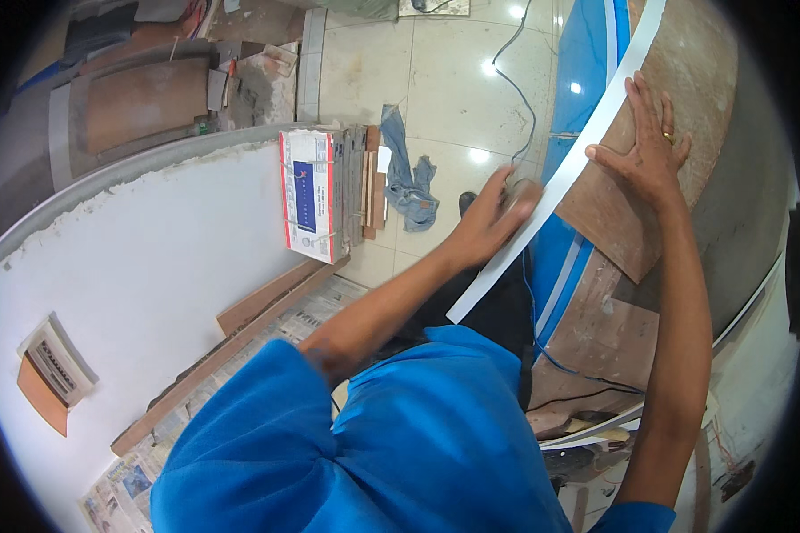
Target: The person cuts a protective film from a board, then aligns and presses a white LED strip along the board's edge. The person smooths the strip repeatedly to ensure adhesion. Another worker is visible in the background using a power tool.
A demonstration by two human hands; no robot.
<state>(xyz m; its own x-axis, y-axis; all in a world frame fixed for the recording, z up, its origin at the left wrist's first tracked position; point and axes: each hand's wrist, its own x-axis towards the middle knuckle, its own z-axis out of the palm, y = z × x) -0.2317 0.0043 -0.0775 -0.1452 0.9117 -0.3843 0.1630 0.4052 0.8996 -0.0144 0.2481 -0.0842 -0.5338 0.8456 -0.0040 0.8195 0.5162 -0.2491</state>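
Note:
A long white strip runs slantwise along the edge of a brown wooden board. My right hand lies spread on the board, a ring on one finger and its thumb tip at the strip. At the strip's left edge is my left hand, its fingers curled and blurred by motion. A small brownish-grey thing shows at these fingers, too smeared to name. Beneath the board is a surface with a glossy blue side.
A dark cable trails over the tiled floor. Strapped boxes stand beside a white low wall, near a crumpled pair of jeans. Newspaper and a wooden plank lie along the wall's foot.

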